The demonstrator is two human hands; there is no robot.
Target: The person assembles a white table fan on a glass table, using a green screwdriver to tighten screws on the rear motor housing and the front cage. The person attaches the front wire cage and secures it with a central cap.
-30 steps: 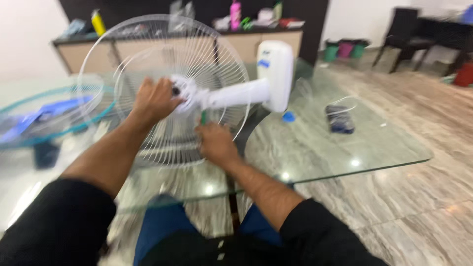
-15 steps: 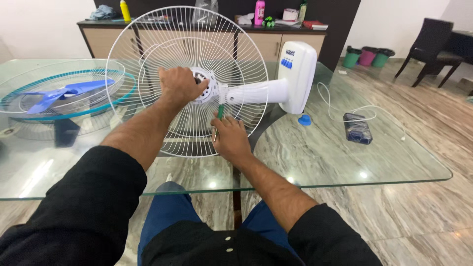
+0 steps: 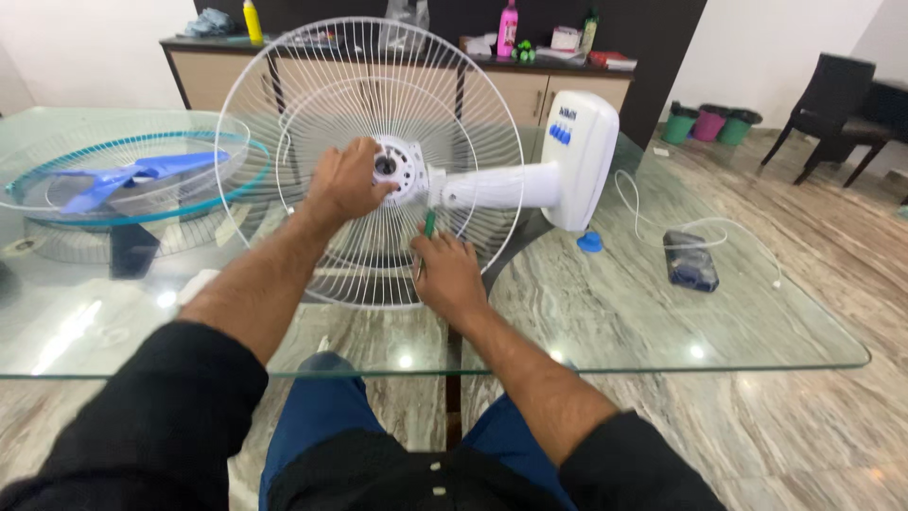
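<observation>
Head view: fan rear guard stands on edge on the glass worktop, motor housing lying behind it. Left hand grips the guard at the hub. Right hand is clenched on a green-handled screwdriver pointing up toward the hub. Step in hand, by judgement: working a hub fastener; the tip must stay seated while the guard is braced.

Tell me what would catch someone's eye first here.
The big white wire fan guard standing on edge on the glass table, with the left hand at its hub and the right hand holding a green-handled screwdriver beneath it. Next, the white fan body lying to the right. Far left lies a second guard holding the blue fan blade.
</observation>
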